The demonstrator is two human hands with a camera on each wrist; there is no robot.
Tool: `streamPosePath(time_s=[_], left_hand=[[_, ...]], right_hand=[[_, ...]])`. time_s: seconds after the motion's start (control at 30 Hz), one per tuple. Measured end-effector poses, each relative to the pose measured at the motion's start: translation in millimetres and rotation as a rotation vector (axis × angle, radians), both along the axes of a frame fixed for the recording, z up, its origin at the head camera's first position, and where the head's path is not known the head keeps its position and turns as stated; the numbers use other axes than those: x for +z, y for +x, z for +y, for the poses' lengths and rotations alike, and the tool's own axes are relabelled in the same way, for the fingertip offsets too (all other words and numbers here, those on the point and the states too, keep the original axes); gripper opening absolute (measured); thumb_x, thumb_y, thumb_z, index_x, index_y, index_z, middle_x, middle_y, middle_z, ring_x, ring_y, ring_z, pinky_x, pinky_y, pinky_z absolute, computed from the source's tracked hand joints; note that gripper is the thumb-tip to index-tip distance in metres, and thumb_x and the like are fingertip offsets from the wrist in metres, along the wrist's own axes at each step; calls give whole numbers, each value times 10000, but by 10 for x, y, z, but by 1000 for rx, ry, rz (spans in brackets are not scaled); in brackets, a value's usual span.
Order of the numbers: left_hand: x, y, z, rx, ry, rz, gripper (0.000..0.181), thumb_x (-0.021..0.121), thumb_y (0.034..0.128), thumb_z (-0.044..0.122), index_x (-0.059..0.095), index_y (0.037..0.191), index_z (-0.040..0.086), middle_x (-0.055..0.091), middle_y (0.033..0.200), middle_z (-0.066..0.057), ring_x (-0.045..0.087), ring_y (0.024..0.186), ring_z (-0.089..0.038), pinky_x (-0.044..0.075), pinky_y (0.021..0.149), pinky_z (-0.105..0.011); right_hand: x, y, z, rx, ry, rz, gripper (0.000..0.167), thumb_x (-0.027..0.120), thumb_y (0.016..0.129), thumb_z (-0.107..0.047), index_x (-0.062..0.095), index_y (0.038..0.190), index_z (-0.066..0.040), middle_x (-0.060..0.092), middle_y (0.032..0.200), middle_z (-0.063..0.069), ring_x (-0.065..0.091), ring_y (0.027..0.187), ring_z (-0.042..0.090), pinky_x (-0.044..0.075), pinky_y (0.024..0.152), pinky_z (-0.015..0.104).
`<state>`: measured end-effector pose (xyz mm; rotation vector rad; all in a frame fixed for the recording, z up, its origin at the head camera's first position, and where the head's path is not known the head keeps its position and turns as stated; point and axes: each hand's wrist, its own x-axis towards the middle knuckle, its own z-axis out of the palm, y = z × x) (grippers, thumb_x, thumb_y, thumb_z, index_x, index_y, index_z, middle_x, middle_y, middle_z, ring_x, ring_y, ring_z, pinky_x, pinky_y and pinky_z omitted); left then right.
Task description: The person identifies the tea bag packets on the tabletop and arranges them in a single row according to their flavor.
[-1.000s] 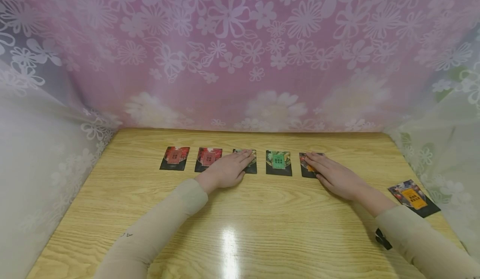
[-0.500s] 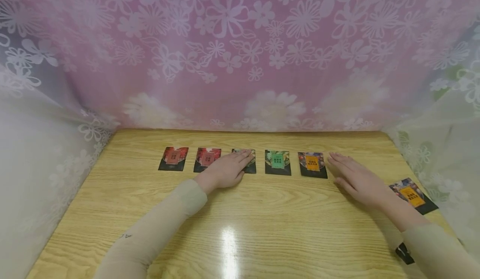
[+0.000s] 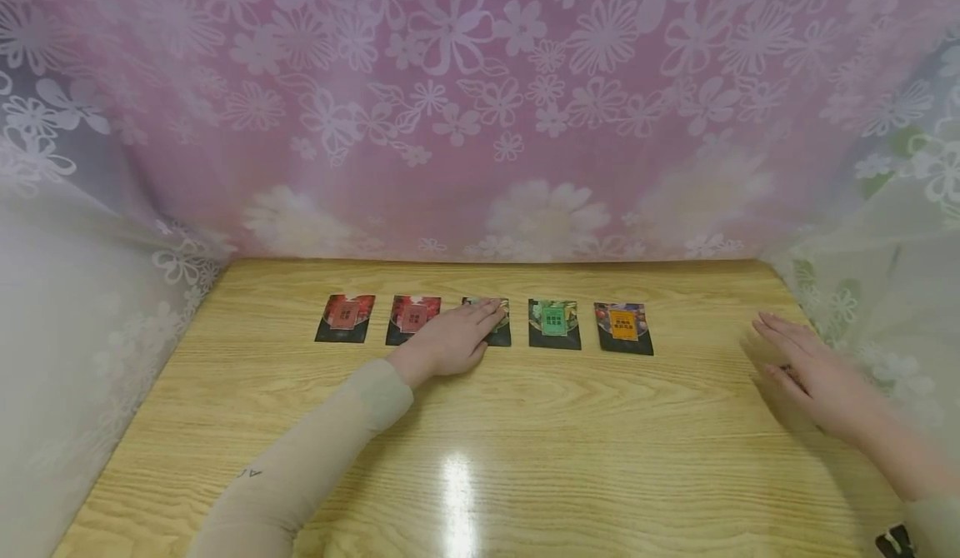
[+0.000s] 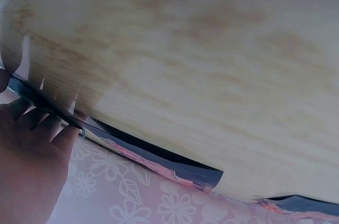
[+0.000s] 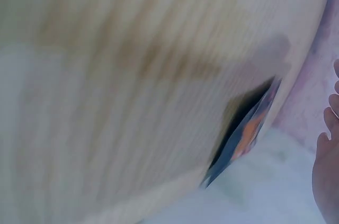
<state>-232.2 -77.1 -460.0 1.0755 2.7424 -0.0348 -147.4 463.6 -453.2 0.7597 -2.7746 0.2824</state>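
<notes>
In the head view my left hand (image 3: 453, 337) rests with straight fingers on a green-and-black packet (image 3: 500, 333), covering most of it. Left of that hand lie two red-and-black packets, one (image 3: 345, 318) fully visible, the other (image 3: 412, 318) partly behind the hand. A green-labelled packet (image 3: 554, 323) and an orange-labelled packet (image 3: 625, 327) continue the row. My right hand (image 3: 825, 383) is over the table's right side, fingers extended, gripping nothing. In the right wrist view another orange-labelled packet (image 5: 246, 134) lies near that hand; the hand mostly hides it in the head view.
The packets lie on a wood-grain table (image 3: 480, 425). A pink floral curtain (image 3: 480, 125) hangs behind its back edge, with pale floral cloth (image 3: 82, 291) at both sides. A black item (image 3: 896, 541) shows by the right sleeve.
My right hand has lifted off the orange-labelled packet in the row and moved right, over the separate orange-labelled one. My left hand has stayed on the green packet.
</notes>
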Motion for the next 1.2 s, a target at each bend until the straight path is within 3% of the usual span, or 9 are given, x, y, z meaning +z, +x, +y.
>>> streamPosePath(time_s=[0.27, 0.43, 0.5, 0.7, 0.87, 1.07, 1.2], left_hand=[[-10, -14, 11, -3, -1, 7, 629, 392, 1153, 315, 180, 1720, 143, 145, 1799, -55, 193, 1663, -218, 229, 1368, -392], [-12, -26, 20, -5, -13, 15, 631, 387, 1153, 319, 174, 1721, 141, 142, 1800, -53, 188, 1665, -218, 223, 1369, -389], [-16, -28, 22, -7, -22, 18, 634, 382, 1155, 322, 160, 1722, 145, 133, 1801, -52, 182, 1665, -214, 221, 1370, -385], [-30, -25, 17, -8, -16, 17, 635, 388, 1153, 319, 164, 1723, 147, 142, 1800, -52, 192, 1664, -214, 228, 1368, -391], [-40, -22, 8, -2, -12, 13, 633, 388, 1153, 317, 169, 1722, 148, 145, 1800, -48, 191, 1664, -215, 226, 1369, -390], [-45, -16, 2, -2, -17, 14, 632, 379, 1155, 320, 161, 1722, 146, 136, 1801, -50, 181, 1666, -213, 220, 1370, -390], [-27, -6, 3, -2, -15, 12, 629, 379, 1155, 312, 167, 1721, 138, 144, 1799, -57, 183, 1666, -218, 223, 1370, -392]], right_hand=[[-111, 204, 369, -37, 34, 33, 734, 612, 1054, -18, 235, 1684, -7, 215, 1750, 245, 102, 1671, 328, -54, 1366, 304], [-212, 335, 498, -95, 59, -41, 769, 637, 1038, -25, 217, 1681, 11, 148, 1763, 249, 74, 1655, 427, -25, 1366, 543], [-259, 370, 534, -117, 81, -67, 772, 646, 1040, -48, 215, 1677, 27, 125, 1766, 254, 57, 1648, 451, -35, 1353, 582], [-357, 430, 568, -132, 111, -83, 783, 656, 1032, -64, 221, 1675, 32, 146, 1754, 279, 82, 1639, 465, -108, 1358, 460], [-347, 423, 511, -128, 114, -75, 755, 651, 1048, -106, 246, 1672, 27, 189, 1747, 277, 98, 1649, 432, -136, 1351, 358], [-315, 333, 367, -145, 138, -103, 718, 614, 1083, -194, 261, 1669, 27, 219, 1734, 291, 112, 1639, 461, -152, 1348, 374], [-306, 233, 266, -137, 136, -116, 693, 587, 1100, -218, 272, 1663, 33, 257, 1714, 308, 114, 1647, 440, -197, 1315, 267]])
